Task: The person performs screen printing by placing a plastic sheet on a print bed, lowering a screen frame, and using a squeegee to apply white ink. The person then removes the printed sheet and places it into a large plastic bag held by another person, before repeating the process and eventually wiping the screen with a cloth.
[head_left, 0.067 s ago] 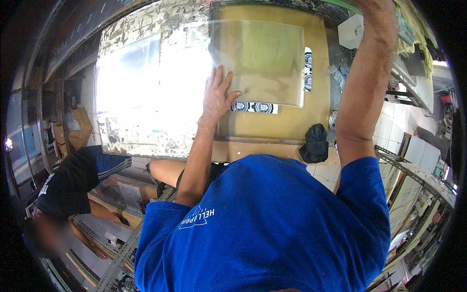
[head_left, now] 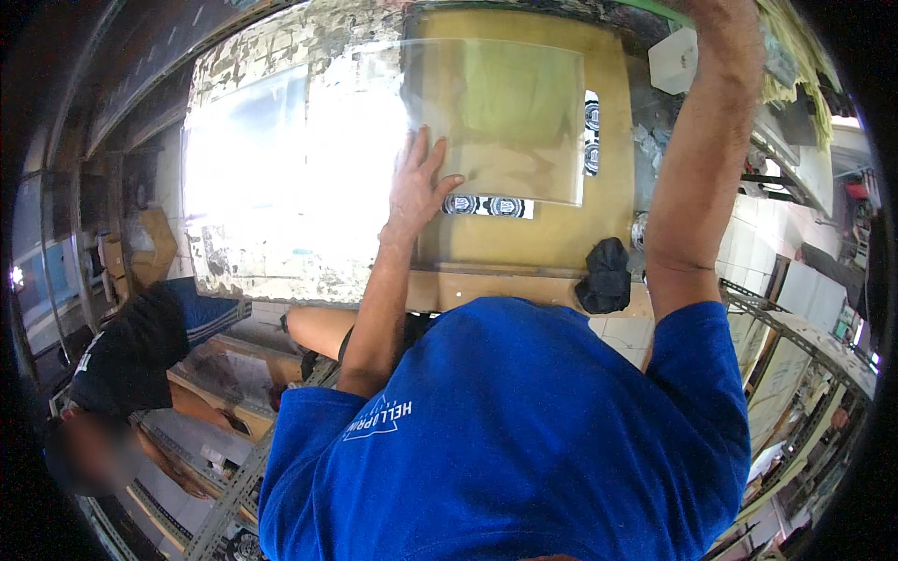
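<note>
My left hand [head_left: 419, 185] lies flat with its fingers spread, pressing on the left part of a clear sheet [head_left: 552, 140]. The sheet spans a tan board [head_left: 524, 248] and a bright, glaring, paint-stained surface [head_left: 309, 238] to its left. Close to my thumb, a white strip with round black prints [head_left: 486, 207] runs along the sheet's near edge. A similar printed strip [head_left: 592, 136] stands along its right edge. My right forearm [head_left: 706, 159] reaches up past the board's right side; the hand is cut off by the top edge, so its fingers are hidden.
A crumpled black cloth [head_left: 605, 276] rests at the board's near right corner. Beside my right forearm is a white container [head_left: 673, 61]. Metal racks [head_left: 795, 360] stand to the right. At the lower left, another person in a dark shirt [head_left: 131, 351] bends near a metal frame.
</note>
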The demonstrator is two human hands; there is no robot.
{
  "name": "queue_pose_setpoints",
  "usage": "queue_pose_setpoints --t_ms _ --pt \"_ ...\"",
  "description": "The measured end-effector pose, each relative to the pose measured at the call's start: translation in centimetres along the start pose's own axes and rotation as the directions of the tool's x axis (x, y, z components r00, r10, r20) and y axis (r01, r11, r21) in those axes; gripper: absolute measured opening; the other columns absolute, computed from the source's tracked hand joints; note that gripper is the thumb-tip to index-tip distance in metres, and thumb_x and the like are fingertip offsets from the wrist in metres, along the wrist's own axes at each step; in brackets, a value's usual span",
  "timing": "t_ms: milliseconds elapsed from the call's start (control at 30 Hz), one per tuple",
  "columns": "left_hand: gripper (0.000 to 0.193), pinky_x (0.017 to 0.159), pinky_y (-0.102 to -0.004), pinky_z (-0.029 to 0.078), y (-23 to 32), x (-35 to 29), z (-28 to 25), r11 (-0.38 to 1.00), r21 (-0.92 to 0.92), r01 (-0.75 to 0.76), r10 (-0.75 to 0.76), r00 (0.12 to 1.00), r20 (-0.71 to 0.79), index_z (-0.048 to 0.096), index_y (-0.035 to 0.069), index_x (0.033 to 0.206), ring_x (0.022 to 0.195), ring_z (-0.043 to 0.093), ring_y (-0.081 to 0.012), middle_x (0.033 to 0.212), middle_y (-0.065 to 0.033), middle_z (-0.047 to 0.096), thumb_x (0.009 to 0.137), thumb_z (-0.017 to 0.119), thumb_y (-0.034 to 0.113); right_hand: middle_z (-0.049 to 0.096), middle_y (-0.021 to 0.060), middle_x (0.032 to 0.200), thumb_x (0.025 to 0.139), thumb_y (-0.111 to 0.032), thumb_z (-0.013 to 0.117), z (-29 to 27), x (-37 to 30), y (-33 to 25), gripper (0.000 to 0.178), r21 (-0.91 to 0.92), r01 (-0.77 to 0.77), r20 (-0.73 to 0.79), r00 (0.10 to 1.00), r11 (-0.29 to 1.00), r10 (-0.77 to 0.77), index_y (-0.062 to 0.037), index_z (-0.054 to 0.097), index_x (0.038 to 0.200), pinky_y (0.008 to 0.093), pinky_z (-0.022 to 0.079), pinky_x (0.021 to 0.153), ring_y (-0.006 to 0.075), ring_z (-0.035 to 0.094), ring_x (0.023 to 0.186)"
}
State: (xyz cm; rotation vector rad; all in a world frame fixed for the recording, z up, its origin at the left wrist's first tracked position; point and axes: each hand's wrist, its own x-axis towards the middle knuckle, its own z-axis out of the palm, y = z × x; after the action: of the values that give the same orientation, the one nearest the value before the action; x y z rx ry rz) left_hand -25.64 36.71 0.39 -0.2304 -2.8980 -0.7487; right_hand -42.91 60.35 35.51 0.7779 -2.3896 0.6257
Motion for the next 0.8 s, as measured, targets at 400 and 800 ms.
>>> queue_pose_setpoints --t_ms 400,800 --pt "0.094 0.094 -0.0361 0.047 8.9 2.1 -9.8 0.361 -0.913 -0.189 -0.507 0.782 -0.363 0.034 -0.007 0.147 0.106 0.06 -0.0205 0.119 -0.0153 0.062 0.071 0.086 0.012 0.069 0.0132 0.085 0.074 -0.02 0.08 4.5 -15.0 -2.2 0.035 0.036 0.026 0.032 0.999 0.999 -0.027 -0.0111 0.073 0.107 0.0379 0.052 0.069 0.0285 0.066 0.075" --pt "0.073 0.103 -0.0491 0.029 1.3 -6.8 -0.1 0.973 -0.148 0.178 -0.218 0.92 -0.325 0.068 0.003 0.118 0.125 0.041 -0.0339 0.141 -0.0142 0.049 0.063 0.083 0.049 0.066 0.0127 0.098 0.075 -0.022 0.079 13.8 -25.3 -0.5 0.062 -0.057 -0.247 0.645 0.731 0.967 0.225 -0.0242 0.059 0.134 0.0446 0.041 0.083 0.0293 0.062 0.096"
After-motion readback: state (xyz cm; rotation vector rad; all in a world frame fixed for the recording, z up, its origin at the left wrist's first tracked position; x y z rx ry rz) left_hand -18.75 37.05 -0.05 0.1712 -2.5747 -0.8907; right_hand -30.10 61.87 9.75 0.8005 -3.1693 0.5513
